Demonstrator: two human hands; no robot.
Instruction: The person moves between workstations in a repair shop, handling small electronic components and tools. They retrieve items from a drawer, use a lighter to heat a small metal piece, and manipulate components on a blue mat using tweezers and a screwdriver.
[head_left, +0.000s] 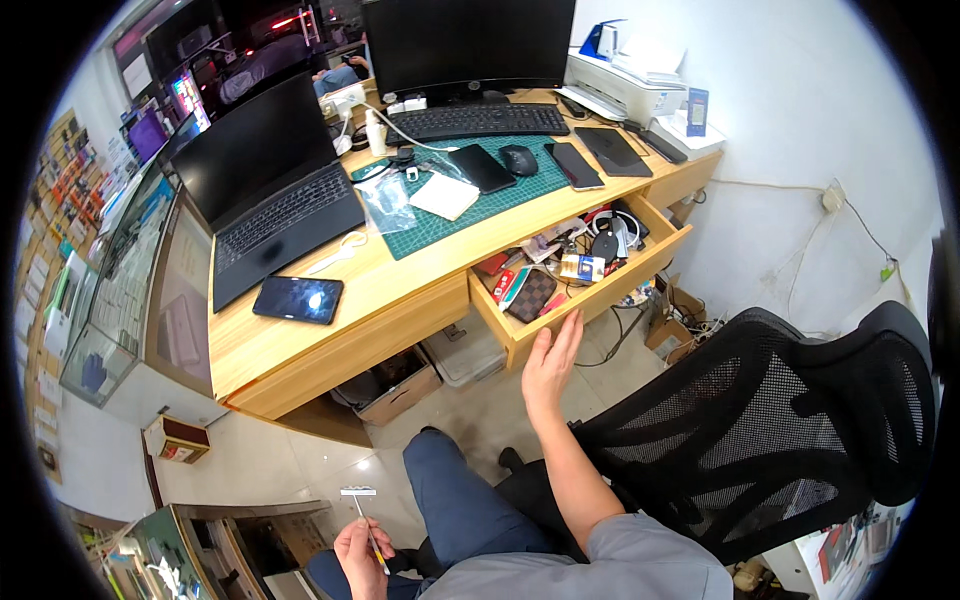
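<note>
Low at the left, my left hand (359, 552) pinches the handle of a thin T-shaped razor (358, 492), its pale head pointing up and away from me. My right hand (553, 362) is stretched out flat, fingers together, at the front panel of a pulled-out wooden drawer (610, 292); it holds nothing. Inside the drawer lie a brown checkered wallet (532, 294), a small blue-and-white box (582, 268), white headphones (628, 230) and other jumbled small items.
On the wooden desk (400, 310) are a laptop (285, 200), phones, scissors (340, 252), a green cutting mat (425, 235), a keyboard (470, 122), a mouse (519, 160) and a printer (625, 88). A black mesh chair (740, 420) stands at my right. Cardboard boxes (400, 395) sit below the desk.
</note>
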